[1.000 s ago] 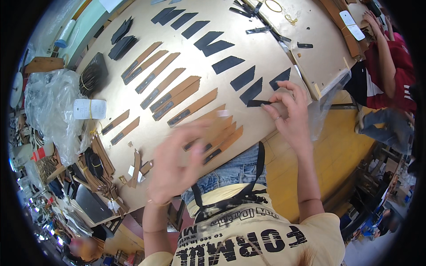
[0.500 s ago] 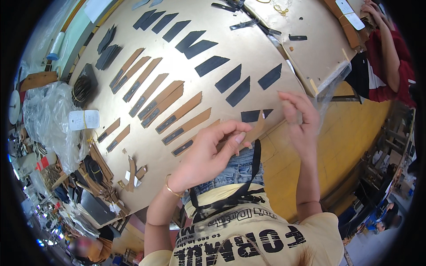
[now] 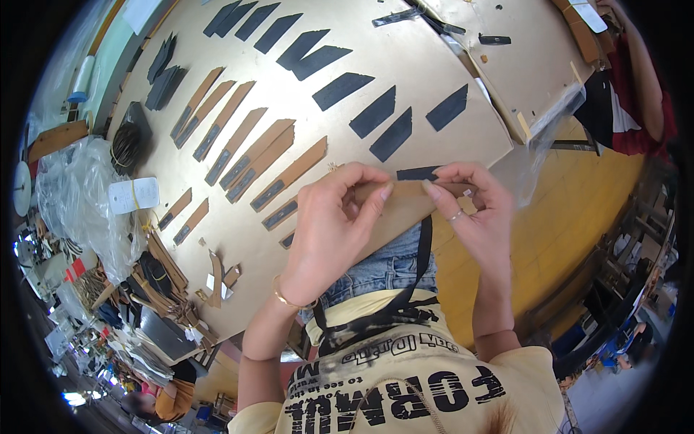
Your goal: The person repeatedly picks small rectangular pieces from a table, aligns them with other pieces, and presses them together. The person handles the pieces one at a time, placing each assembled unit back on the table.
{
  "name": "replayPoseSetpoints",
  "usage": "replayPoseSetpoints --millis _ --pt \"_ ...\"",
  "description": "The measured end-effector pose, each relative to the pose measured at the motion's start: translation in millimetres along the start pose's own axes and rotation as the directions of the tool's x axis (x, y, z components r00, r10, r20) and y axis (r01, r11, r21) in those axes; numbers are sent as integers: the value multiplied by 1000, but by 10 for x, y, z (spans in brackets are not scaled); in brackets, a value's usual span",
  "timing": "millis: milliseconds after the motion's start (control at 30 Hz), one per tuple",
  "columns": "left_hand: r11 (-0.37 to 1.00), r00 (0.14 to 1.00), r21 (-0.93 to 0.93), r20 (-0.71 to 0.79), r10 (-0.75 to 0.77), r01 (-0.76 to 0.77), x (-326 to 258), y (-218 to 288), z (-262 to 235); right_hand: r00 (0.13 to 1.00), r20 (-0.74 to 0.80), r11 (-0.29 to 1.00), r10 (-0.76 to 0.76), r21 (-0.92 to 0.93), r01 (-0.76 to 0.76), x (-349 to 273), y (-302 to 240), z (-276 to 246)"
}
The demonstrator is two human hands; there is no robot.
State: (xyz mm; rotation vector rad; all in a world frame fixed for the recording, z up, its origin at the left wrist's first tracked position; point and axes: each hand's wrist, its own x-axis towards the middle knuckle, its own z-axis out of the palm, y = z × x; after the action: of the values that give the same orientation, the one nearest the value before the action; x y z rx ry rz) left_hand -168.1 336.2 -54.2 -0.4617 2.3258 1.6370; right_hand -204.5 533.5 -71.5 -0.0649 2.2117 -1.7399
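Both of my hands hold one long brown leather strip (image 3: 405, 206) just over the near edge of the workbench (image 3: 463, 108). My left hand (image 3: 332, 228) pinches its left end between thumb and fingers. My right hand (image 3: 473, 210) grips the right end, where a small black piece (image 3: 417, 173) lies against the strip. Rows of brown strips with dark patches (image 3: 249, 155) lie on the bench to the left. Black cut pieces (image 3: 376, 112) are spread further back.
Clear plastic bags (image 3: 79, 202) and a white tag (image 3: 134, 195) sit at the bench's left end, with leather scraps (image 3: 166, 289) below. Another person in a red top (image 3: 640, 94) is at a second table at the far right. The floor (image 3: 578, 210) is yellow.
My left hand came up from the lower left and joined my right hand on the brown strip. The strip was lifted from the bench toward my body, with the black piece now on it.
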Motion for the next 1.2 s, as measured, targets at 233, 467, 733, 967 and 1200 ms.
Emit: replayPoseSetpoints --millis 233,467,733,967,1200 --pt "996 999 88 -33 11 -8 45 -46 86 999 3 994 47 -101 -47 79 23 33" --pt "995 999 102 -32 -16 19 70 -59 85 1000 -8 990 27 -137 -28 126 10 44" --pt "995 999 95 -10 -39 39 90 -48 68 999 -13 988 51 -148 -52 145 -26 62" --pt "997 1000 77 -17 -26 28 94 -60 76 999 1 984 33 -173 -33 145 -24 62" --pt "992 997 126 -67 31 -22 80 -60 121 1000 1 980 16 -199 -16 136 -16 64"
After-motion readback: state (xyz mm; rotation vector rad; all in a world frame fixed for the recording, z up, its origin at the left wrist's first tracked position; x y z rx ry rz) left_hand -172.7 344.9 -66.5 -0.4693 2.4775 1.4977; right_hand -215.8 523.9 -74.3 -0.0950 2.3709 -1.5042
